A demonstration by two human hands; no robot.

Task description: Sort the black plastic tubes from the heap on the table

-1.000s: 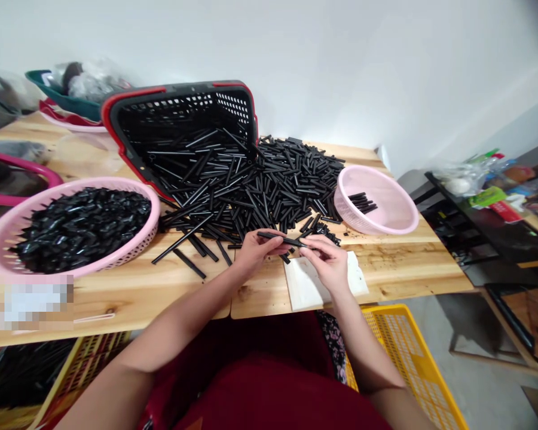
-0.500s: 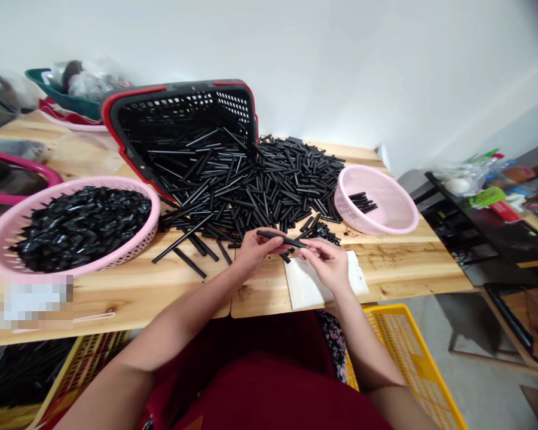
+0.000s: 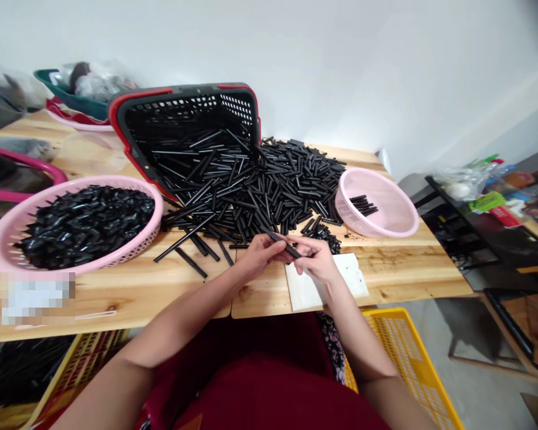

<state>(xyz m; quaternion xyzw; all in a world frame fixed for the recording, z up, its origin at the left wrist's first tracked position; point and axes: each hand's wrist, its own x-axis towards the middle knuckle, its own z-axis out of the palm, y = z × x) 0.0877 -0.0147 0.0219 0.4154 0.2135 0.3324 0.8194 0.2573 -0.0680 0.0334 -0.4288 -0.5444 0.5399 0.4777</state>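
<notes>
Between my two hands is a short black tube point(image 3: 290, 248), tilted down toward the right. My left hand point(image 3: 263, 255) pinches its upper left end between thumb and fingers. Around its lower right end, the fingers of my right hand point(image 3: 317, 258) are closed. Both hands are above the table's front part, just short of a large heap of black tubes point(image 3: 269, 185). Partly under my right hand lies a white board point(image 3: 311, 289). Small black pieces point(image 3: 329, 236) sit just beyond that hand.
A dark basket with red trim point(image 3: 121, 134) lies tipped, tubes spilling out. At right stands a pink basket point(image 3: 399, 218) holding several tubes. Another pink basket point(image 3: 155, 236) at left is full of glossy black pieces. Below the table edge is a yellow crate point(image 3: 424, 364).
The black tube has turned to a steeper slant, its right end lower. My right hand has moved slightly left, closer to my left hand. The view has shifted a little.
</notes>
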